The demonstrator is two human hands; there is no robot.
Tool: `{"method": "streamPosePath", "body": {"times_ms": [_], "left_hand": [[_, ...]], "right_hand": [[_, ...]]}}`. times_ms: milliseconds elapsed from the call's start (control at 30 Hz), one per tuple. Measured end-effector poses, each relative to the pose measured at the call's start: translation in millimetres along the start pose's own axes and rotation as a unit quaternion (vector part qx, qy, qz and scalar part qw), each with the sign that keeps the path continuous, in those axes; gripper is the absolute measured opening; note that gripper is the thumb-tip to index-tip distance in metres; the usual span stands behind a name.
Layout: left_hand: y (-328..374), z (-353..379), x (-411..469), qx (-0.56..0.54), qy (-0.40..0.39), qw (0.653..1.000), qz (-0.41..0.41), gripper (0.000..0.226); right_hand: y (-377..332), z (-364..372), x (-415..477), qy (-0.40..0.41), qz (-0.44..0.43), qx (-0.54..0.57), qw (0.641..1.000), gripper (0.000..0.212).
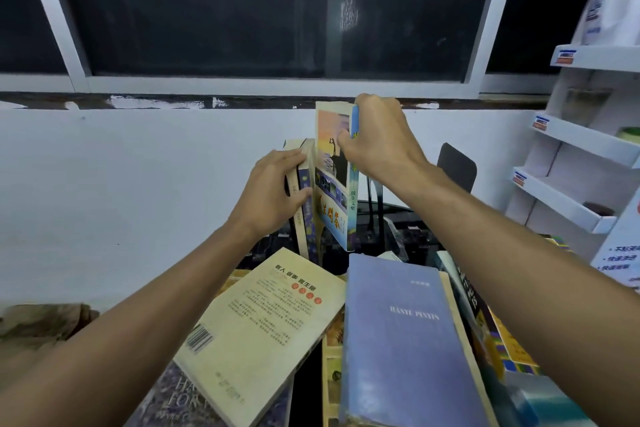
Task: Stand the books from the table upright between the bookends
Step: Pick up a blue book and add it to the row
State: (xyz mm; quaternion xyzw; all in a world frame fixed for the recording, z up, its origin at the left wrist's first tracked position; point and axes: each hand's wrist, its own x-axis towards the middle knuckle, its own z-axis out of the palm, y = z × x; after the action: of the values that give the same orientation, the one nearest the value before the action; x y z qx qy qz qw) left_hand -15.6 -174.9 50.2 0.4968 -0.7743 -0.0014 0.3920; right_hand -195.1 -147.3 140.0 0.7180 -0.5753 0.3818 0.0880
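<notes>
right hand (377, 139) grips colourful paperback (332, 191) by its top, near upright | left hand (273, 191) clasps standing books (304, 222) beside it | black bookend (457, 166) at right | cream book (263, 322), blue book (398, 340) lie flat nearer

This looks like a small shop, or a room set up as one. Past the table's (306, 388) right edge stands a white tiered display rack (568, 199), and each shelf lip carries a small price label (541, 123). A large white jug (614, 0) sits on the top shelf, and a printed notice (620, 255) leans below. Loose paperback books (263, 315) cover the table. Beyond its far edge are a dark chair back (457, 166), a plain white wall (138, 166) and a white-framed window (242, 10), black with night.
</notes>
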Motion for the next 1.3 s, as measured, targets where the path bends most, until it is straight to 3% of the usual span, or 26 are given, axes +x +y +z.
{"method": "streamPosePath", "body": {"times_ms": [200, 333, 567, 767, 1033, 1300], "left_hand": [[-0.6, 2.1, -2.6, -0.029, 0.013, 1.0, 0.001, 0.062], [-2.2, 1.5, -2.7, -0.047, 0.017, 0.999, -0.001, 0.062], [-3.6, 2.9, -3.2, -0.075, 0.018, 0.997, 0.004, 0.061], [-4.5, 3.9, -2.9, -0.079, 0.017, 0.997, -0.001, 0.062], [-6.0, 3.6, -2.4, -0.096, 0.002, 0.995, -0.007, 0.062], [-5.1, 1.5, -2.9, -0.088, -0.004, 0.996, -0.004, 0.064]], "right_hand": [[5.4, 29.6, -0.4, 0.011, 0.007, 0.015, 1.0, 0.018], [10.7, 51.5, -6.9, 0.033, 0.014, 0.042, 0.998, 0.034], [17.3, 77.0, -19.2, 0.033, 0.009, 0.06, 0.998, 0.02], [21.8, 93.1, -29.2, 0.024, 0.006, 0.091, 0.996, 0.021], [28.6, 99.2, -38.6, -0.018, -0.01, 0.159, 0.987, 0.051], [47.0, 92.4, -41.4, -0.072, -0.057, 0.183, 0.979, 0.055]]}}
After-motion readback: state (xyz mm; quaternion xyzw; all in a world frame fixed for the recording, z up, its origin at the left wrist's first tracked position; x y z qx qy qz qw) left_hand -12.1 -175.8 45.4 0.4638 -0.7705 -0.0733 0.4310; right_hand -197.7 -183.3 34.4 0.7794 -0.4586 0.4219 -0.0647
